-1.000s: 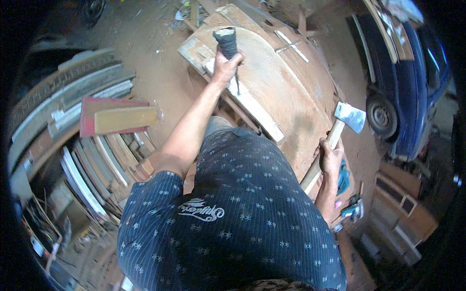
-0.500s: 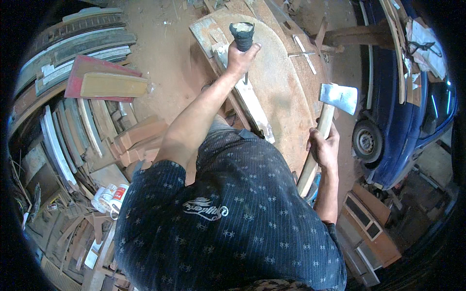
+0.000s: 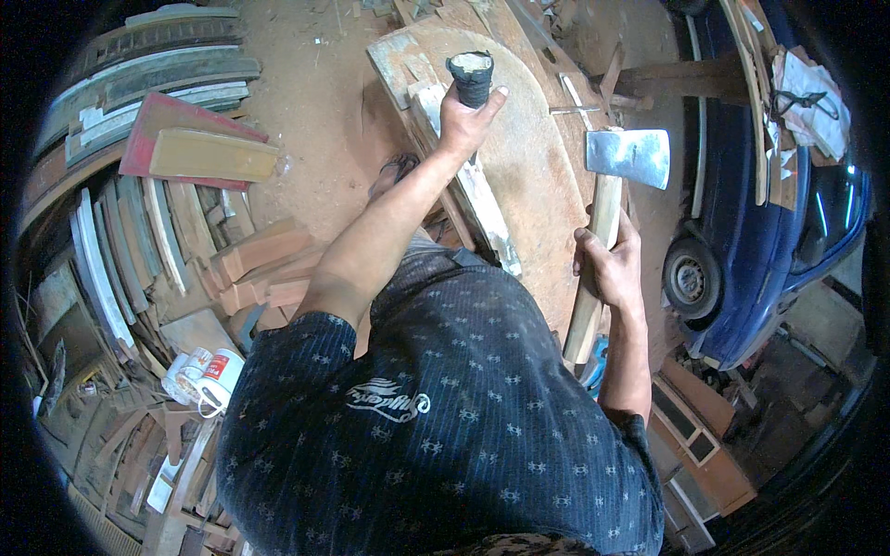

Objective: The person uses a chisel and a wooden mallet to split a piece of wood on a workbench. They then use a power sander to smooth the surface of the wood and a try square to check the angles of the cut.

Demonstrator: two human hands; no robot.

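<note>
The left hand is gripping a black handle, the right hand an axe. Below the left fingers, a wooden table is carrying a whitish board; beyond the right fingers, a blue car is standing.

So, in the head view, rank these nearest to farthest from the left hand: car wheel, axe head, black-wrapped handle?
1. Black-wrapped handle: in the left hand.
2. Axe head: to the right, above the right hand in the picture.
3. Car wheel: farther right.
</note>
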